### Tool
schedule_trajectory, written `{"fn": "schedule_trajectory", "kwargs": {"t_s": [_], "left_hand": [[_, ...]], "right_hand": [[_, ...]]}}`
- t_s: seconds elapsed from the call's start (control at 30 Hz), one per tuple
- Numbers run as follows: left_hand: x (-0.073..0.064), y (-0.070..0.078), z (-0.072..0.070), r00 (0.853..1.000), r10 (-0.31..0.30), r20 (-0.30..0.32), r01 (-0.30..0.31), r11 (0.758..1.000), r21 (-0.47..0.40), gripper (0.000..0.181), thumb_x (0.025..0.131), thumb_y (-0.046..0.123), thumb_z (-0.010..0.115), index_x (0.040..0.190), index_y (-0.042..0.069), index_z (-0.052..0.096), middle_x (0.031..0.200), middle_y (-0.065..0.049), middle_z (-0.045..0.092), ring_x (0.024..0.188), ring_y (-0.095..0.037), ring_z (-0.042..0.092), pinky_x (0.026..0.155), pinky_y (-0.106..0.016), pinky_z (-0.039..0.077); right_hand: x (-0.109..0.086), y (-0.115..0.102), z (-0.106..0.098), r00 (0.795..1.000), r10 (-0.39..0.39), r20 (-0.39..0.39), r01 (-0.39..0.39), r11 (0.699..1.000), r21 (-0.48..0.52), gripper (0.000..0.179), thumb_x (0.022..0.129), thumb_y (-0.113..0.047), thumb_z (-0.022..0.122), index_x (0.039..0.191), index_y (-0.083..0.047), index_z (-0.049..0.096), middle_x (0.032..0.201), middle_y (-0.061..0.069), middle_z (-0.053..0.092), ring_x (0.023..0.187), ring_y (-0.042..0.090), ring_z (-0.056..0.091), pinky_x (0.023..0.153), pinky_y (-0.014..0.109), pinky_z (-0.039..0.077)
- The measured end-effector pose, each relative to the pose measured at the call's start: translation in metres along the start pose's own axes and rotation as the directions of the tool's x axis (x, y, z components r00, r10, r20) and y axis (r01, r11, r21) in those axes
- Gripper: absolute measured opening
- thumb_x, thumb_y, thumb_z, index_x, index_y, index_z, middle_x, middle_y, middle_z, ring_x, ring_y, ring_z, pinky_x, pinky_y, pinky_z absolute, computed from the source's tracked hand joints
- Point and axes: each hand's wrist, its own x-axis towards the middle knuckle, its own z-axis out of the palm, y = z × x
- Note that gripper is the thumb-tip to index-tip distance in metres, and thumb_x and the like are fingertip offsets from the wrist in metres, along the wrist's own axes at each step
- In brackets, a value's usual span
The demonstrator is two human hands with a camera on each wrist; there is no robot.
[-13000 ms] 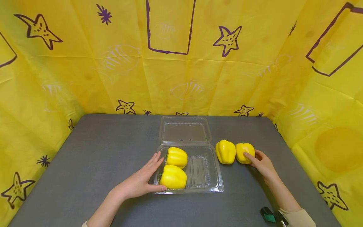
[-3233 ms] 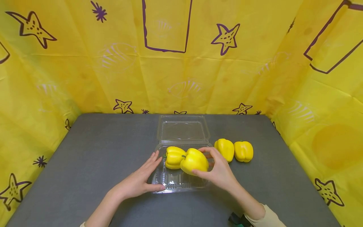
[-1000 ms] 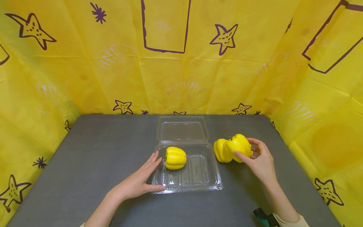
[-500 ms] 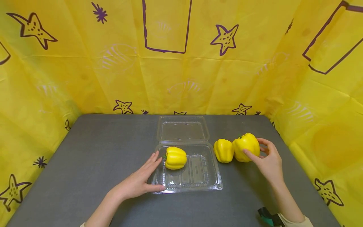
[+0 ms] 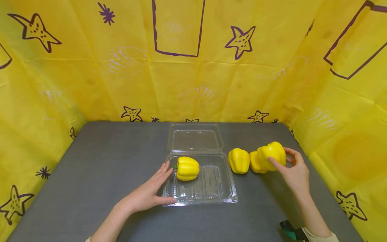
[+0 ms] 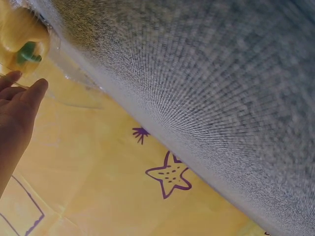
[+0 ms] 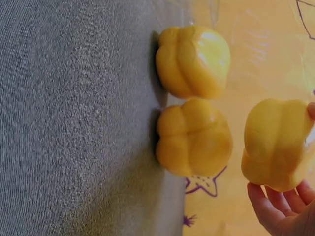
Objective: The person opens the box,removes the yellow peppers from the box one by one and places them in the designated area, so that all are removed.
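My right hand [image 5: 293,171] grips a yellow bell pepper [image 5: 273,155] by its right side, stem up, above the table. In the right wrist view the held pepper [image 7: 275,142] is clear of the surface. Partly behind it in the head view stands another bell pepper [image 5: 255,163], with one more yellow pepper [image 5: 239,161] to its left. A clear plastic clamshell container [image 5: 216,183] lies unfolded, and a single bell pepper [image 5: 187,168] lies on its side in the upper left of its base. My left hand [image 5: 148,191] rests at the container's left edge, fingers spread.
The container's clear lid [image 5: 195,137] lies folded back toward the rear. A dark grey table [image 5: 121,148] carries everything. Yellow printed cloth [image 5: 193,84] walls in the back and sides. A black and green strap [image 5: 288,230] is at my right wrist.
One pepper has left the container's front left in my right hand. Over the last second that hand has carried it right, past the two standing peppers. My left hand stays put.
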Motion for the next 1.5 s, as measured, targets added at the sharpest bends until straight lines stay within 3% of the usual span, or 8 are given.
{"fn": "schedule_trajectory", "kwargs": {"t_s": [0.33,0.77,1.17,1.5], "left_hand": [[0.000,0.000,0.000,1.000,0.013,-0.004,-0.013,1.000,0.006,0.108,0.077,0.063,0.071,0.156,0.008,0.022,0.163,-0.004,0.000,0.149,-0.024,0.001,0.113,-0.054,0.022],[0.000,-0.001,0.001,1.000,0.007,-0.003,-0.007,1.000,0.005,0.107,0.077,0.062,0.072,0.156,0.008,0.022,0.163,-0.003,0.000,0.149,-0.025,0.001,0.113,-0.055,0.021],[0.000,0.000,0.000,1.000,0.005,-0.003,-0.005,1.000,-0.004,0.106,0.078,0.058,0.074,0.156,0.008,0.022,0.163,-0.003,0.000,0.149,-0.025,0.001,0.113,-0.055,0.021],[0.000,0.000,0.000,1.000,-0.007,-0.001,0.007,1.000,-0.001,0.106,0.078,0.056,0.075,0.156,0.008,0.022,0.163,-0.003,0.000,0.149,-0.025,0.001,0.112,-0.056,0.022]], "right_hand": [[0.008,0.007,-0.007,0.994,0.107,-0.034,-0.106,0.994,0.029,0.073,0.080,-0.045,0.078,0.139,-0.015,0.047,0.138,0.005,0.047,0.115,0.020,0.050,0.067,0.008,0.043],[0.019,0.023,-0.011,0.978,0.193,-0.074,-0.186,0.978,0.095,0.078,0.078,-0.046,0.080,0.142,-0.017,0.047,0.136,0.004,0.049,0.102,0.008,0.050,0.065,0.008,0.043],[0.027,0.040,-0.011,0.974,0.212,-0.079,-0.210,0.977,0.032,0.084,0.076,-0.050,0.080,0.143,-0.013,0.046,0.132,0.008,0.051,0.087,-0.002,0.049,0.060,0.010,0.044],[0.034,0.052,-0.007,0.985,0.166,-0.040,-0.168,0.984,-0.063,0.086,0.079,-0.052,0.076,0.144,-0.006,0.044,0.131,0.011,0.050,0.092,0.014,0.049,0.059,0.013,0.042]]}}
